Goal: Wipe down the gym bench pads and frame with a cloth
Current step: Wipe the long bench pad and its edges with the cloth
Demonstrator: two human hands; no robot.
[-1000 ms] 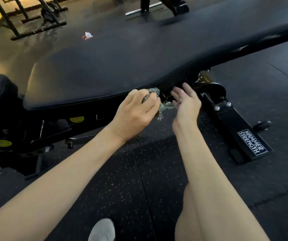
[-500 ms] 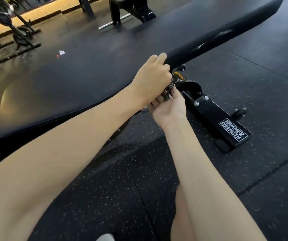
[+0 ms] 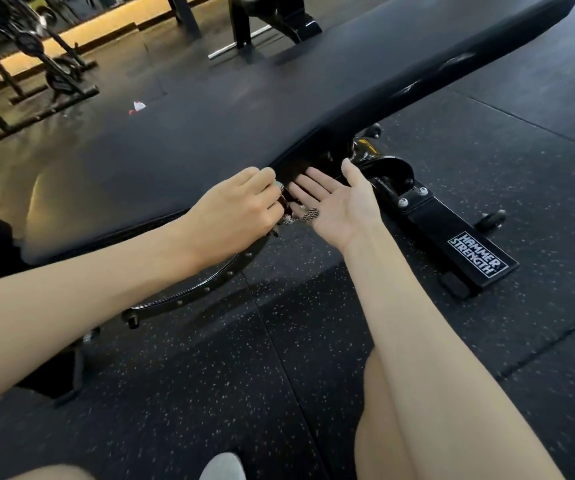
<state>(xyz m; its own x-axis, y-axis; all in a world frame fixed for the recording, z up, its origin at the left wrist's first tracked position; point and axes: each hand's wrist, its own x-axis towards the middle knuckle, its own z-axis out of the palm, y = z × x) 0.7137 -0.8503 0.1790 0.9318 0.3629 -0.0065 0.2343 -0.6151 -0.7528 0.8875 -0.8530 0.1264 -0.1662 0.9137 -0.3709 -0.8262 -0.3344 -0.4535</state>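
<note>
The left hand [image 3: 237, 209] curls round a small patterned cloth [image 3: 305, 216] at the near edge of the black bench pad [image 3: 210, 126]. The cloth's loose end reaches the right hand [image 3: 338, 202] — palm up, fingers straight — near the Hammer Strength frame foot [image 3: 452, 233].

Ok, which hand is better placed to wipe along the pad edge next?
Left, probably. The left hand grips the cloth right at the edge of the bench pad, while the right hand lies open, palm up, holding nothing.

Speckled rubber floor [image 3: 210, 358], white-red scrap [image 3: 137, 107], black racks [image 3: 33, 81] beyond
</note>
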